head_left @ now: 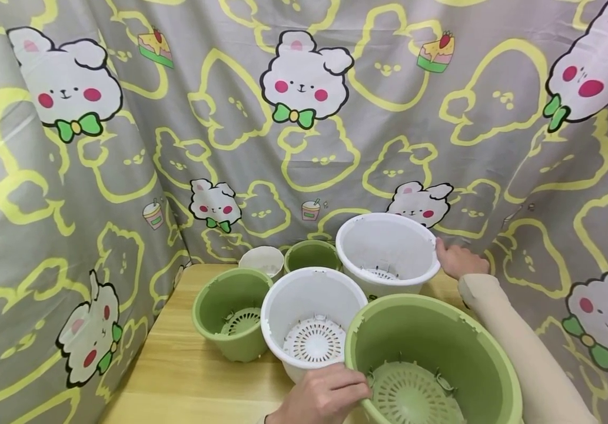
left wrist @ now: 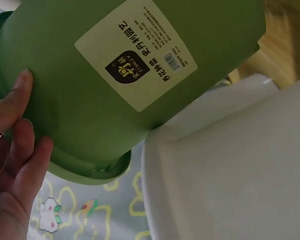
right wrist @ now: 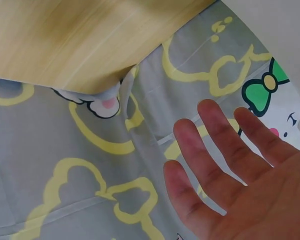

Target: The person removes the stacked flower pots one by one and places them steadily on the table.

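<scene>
My left hand grips the left rim of a large green plastic pot, which has a slotted base. Up close in the left wrist view, the thumb lies on the pot's outer wall, near a white printed label. At the right rim of a large white pot is my right hand. Its fingers stretch out nearly straight and spread in the right wrist view, with the thumb hidden. A smaller white pot with a slotted base stands between the green pots.
A smaller green pot stands at left on the wooden table. Behind it are a small white pot and another green pot. A grey patterned curtain hangs close round the table's back and sides.
</scene>
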Demonstrator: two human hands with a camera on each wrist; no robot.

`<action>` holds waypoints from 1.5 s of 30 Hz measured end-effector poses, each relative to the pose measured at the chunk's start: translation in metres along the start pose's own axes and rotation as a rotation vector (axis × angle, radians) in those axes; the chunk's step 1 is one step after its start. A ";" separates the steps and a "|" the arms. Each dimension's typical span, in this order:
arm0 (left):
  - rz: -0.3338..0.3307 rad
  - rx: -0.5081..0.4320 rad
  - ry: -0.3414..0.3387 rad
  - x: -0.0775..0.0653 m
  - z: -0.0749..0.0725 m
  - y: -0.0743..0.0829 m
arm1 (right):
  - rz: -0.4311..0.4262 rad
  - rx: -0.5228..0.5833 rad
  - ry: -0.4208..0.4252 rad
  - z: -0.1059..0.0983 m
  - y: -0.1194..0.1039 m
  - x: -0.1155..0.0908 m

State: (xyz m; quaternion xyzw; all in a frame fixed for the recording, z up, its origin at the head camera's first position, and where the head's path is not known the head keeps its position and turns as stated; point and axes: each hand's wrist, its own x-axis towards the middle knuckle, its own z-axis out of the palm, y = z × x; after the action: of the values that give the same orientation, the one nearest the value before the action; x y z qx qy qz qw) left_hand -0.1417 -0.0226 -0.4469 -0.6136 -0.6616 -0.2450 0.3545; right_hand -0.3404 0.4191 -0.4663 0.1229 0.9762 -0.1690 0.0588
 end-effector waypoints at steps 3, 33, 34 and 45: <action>-0.004 0.007 -0.009 -0.003 0.003 0.000 | -0.004 -0.024 -0.005 -0.013 -0.017 -0.018; -0.257 0.162 -0.131 0.009 0.079 0.011 | 0.008 -0.064 -0.013 -0.018 -0.031 -0.034; -0.273 0.156 -0.138 0.010 0.081 0.012 | 0.006 -0.064 -0.010 -0.018 -0.030 -0.033; -0.308 0.131 -0.129 0.015 0.088 0.013 | 0.008 -0.070 -0.021 -0.017 -0.028 -0.031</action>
State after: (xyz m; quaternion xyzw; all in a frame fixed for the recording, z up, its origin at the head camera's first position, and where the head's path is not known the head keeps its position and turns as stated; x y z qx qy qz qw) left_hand -0.1434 0.0553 -0.4916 -0.4951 -0.7837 -0.2128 0.3090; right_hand -0.3192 0.3927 -0.4367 0.1229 0.9803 -0.1359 0.0738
